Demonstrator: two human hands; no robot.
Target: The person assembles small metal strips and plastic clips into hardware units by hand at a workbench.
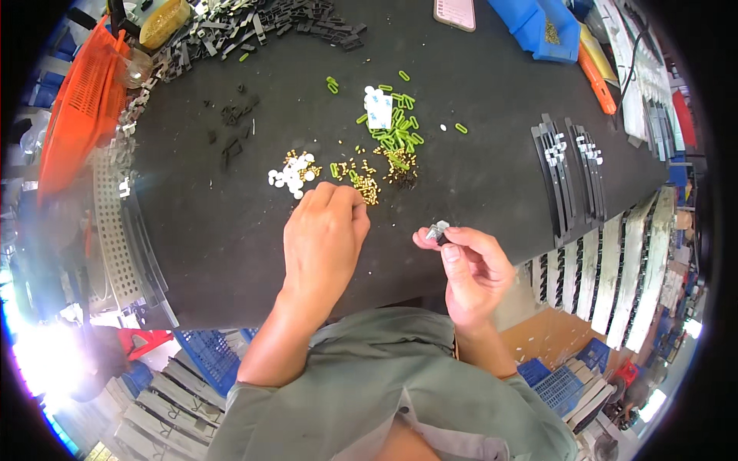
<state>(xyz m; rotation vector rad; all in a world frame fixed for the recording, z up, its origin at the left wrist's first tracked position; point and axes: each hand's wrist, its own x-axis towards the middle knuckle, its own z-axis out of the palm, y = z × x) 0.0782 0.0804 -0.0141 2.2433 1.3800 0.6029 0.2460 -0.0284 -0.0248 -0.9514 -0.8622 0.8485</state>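
My left hand (324, 234) reaches over the dark table, its fingers curled down and pressed together at the near edge of a pile of small gold pins (367, 187). What its fingertips hold, if anything, is hidden. Just beyond them lie white round caps (290, 178) among more gold pins. My right hand (478, 270) pinches a small silver and black part (438, 232) between thumb and fingers, a little above the table. Farther off, green oval rings (398, 132) form a heap, with a small white printed packet (379, 109) on it.
Dark clips (307, 23) are heaped at the far left, near an orange basket (81, 107). Black strips with silver fittings (557, 177) lie at the right. A blue bin (550, 31) and a phone (455, 13) sit at the far side. Slatted racks (607, 276) stand right of the table.
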